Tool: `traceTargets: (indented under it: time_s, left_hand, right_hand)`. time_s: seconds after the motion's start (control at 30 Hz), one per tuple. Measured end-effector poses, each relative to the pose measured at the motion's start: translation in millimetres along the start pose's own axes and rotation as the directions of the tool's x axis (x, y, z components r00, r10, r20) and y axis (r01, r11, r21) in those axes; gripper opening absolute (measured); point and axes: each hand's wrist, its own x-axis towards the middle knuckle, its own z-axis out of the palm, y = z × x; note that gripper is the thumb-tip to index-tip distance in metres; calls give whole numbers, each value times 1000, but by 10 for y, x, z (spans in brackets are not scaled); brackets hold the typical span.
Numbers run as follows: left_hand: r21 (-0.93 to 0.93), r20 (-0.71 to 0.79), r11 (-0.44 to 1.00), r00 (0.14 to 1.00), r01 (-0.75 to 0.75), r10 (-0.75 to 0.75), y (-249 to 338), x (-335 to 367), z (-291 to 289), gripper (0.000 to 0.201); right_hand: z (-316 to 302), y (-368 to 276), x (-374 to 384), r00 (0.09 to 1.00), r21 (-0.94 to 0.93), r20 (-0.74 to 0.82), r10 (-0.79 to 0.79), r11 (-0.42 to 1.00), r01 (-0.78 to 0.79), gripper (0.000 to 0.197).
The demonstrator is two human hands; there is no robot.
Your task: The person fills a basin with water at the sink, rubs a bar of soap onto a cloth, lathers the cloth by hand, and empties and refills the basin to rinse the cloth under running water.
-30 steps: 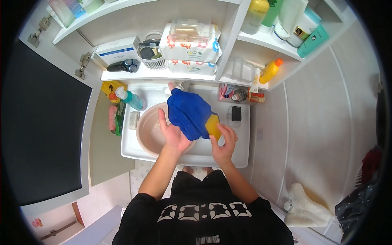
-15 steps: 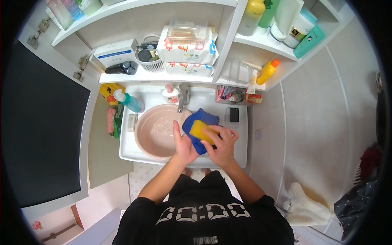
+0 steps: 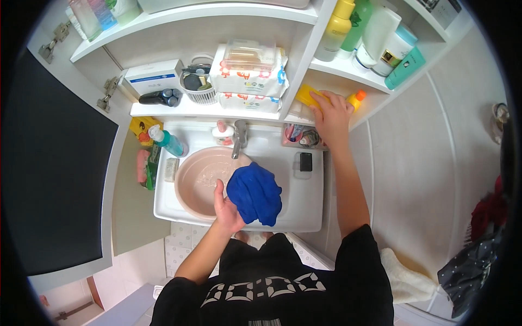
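Observation:
A crumpled blue cloth (image 3: 254, 194) lies over the palm and fingers of my left hand (image 3: 230, 214), whose thumb points up beside it. Cloth and hand are above the right rim of a pink basin (image 3: 187, 198) with water in it. My right hand (image 3: 333, 117) reaches up to the lower right shelf compartment, its fingers closed on a yellow sponge (image 3: 308, 95). The sponge is over a clear plastic container (image 3: 300, 111), and I cannot tell whether they touch. An orange-capped yellow bottle (image 3: 356, 100) stands right beside this hand.
A faucet (image 3: 240, 136) rises behind the basin, with a pump bottle (image 3: 222, 133) next to it. A teal pump bottle (image 3: 169, 142) and a soap bar (image 3: 171, 169) are at the left. The open mirrored door (image 3: 54, 163) stands at far left. Wipes packs (image 3: 247, 76) fill the middle shelf.
My right hand has carried the sponge from the cloth up to the right shelf compartment. The cloth stays on my left hand, now spread over its fingers.

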Motion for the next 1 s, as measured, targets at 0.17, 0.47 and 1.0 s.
traceTargets:
  time_s: [0.17, 0.47, 1.0]
  left_hand:
    - [-40, 56, 999, 998, -16, 18, -31, -33, 17, 94]
    - [-187, -73, 980, 995, -75, 62, 148, 13, 65, 84]
    - [951, 244, -310, 658, -17, 712, -161, 317, -366, 39]
  right_hand:
    - [179, 47, -63, 983, -42, 184, 21, 999, -13, 31]
    - [-134, -1086, -1451, 780, 744, 489, 391, 280, -607, 45]
    - [579, -1848, -1624, 215, 437, 889, 404, -607, -664, 39]
